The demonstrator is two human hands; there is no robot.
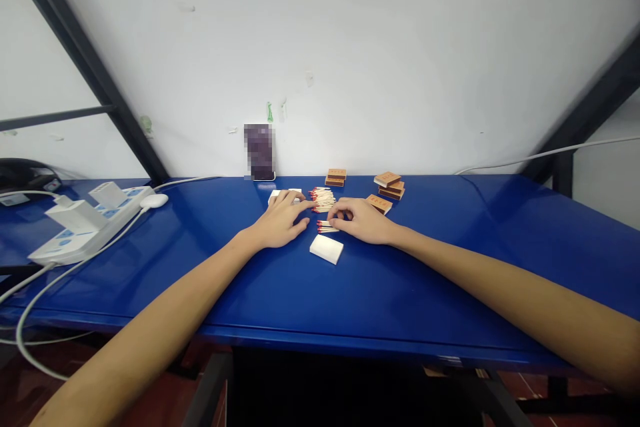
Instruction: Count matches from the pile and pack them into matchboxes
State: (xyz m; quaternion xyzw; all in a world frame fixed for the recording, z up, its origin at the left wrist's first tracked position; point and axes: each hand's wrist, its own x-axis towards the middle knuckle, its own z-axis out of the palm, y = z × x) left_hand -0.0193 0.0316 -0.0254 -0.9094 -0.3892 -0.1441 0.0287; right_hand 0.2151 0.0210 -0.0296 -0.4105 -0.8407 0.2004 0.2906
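Observation:
A heap of red-tipped matches [325, 198] lies on the blue table between my hands. My left hand [281, 221] rests with fingers stretched out and apart, its index fingertip at the heap's left side. Partly under its fingers are white pieces [274, 194] that look like matchbox trays. My right hand [364, 220] is curled, thumb and fingertips drawn together over a smaller row of matches [326, 227]; whatever they pinch is hidden. Just in front of that row sits a white matchbox tray [327, 249], apart from both hands.
Brown matchboxes [335, 177] are stacked by the wall, with several more [389, 180] behind my right hand. A phone [260, 152] leans on the wall. At left stands a white power strip [75, 240] with chargers and cables. The blue table [390, 300] has its edge toward me.

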